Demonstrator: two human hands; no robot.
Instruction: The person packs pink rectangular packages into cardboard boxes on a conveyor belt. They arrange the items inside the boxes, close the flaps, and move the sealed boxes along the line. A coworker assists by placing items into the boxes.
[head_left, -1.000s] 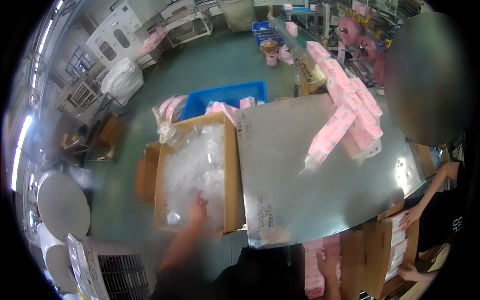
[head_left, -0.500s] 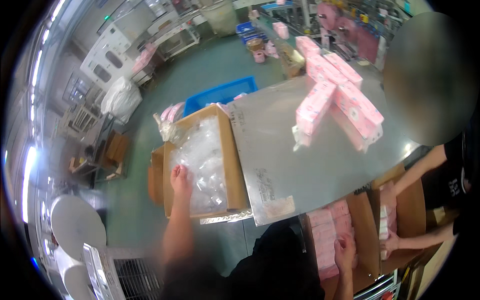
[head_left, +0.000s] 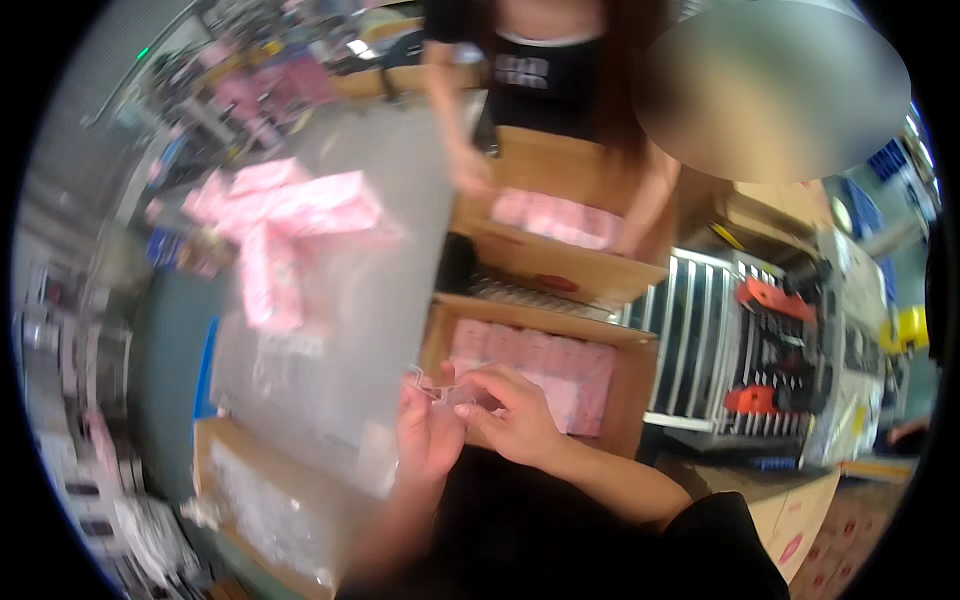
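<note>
Having left the left-hand carton of clear bags (head_left: 265, 510), now pinching a small clear plastic piece (head_left: 440, 385) between left hand (head_left: 428, 432) and right hand (head_left: 510, 415), fingers meeting above an open cardboard box (head_left: 540, 375) of pink packs; lying blurred beyond, pink cartons (head_left: 285, 225) on the grey table (head_left: 380, 300).

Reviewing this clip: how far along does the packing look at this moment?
Looks done: the open cardboard box by the hands already holds a layer of pink packs. In hand: the left hand and right hand together hold a small clear plastic piece, blurred. Left: loose pink cartons are piled on the grey table, and clear bags fill the lower-left box.
</note>
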